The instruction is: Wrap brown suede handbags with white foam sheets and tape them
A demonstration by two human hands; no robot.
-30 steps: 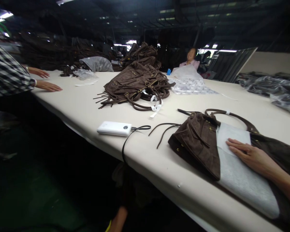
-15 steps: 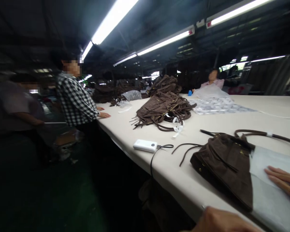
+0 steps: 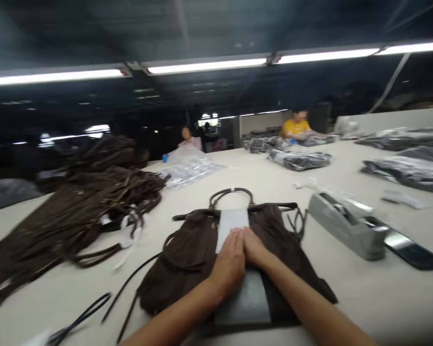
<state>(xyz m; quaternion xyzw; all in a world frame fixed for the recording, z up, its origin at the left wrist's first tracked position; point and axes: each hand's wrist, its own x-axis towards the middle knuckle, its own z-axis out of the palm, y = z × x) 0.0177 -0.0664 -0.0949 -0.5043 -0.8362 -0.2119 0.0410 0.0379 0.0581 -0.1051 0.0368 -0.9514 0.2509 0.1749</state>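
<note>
A dark brown handbag (image 3: 187, 259) lies flat in front of me, its looped handles (image 3: 234, 191) pointing away. Down its middle runs a pale strip of paper-like wrap (image 3: 243, 302). My left hand (image 3: 231, 262) rests on this strip, fingers stretched forward and lying flat. Right against it, my right hand (image 3: 254, 246) lies on the strip too, with its fingers extended. Neither hand grasps anything that I can see. Thin dark ties (image 3: 130, 283) trail from the bag's left side.
To the right are a grey tape dispenser (image 3: 350, 230) and a phone (image 3: 414, 252). Brown bags pile up (image 3: 75, 206) at left, near a black cord (image 3: 82, 315). Clear plastic (image 3: 191, 170) and plastic-wrapped items (image 3: 299, 159) lie farther back. Co-workers in pink (image 3: 190, 142) and yellow (image 3: 295, 128) sit beyond.
My view has swung right, bringing the bag to the middle. My left hand has come from near the table edge onto the strip, beside my right hand.
</note>
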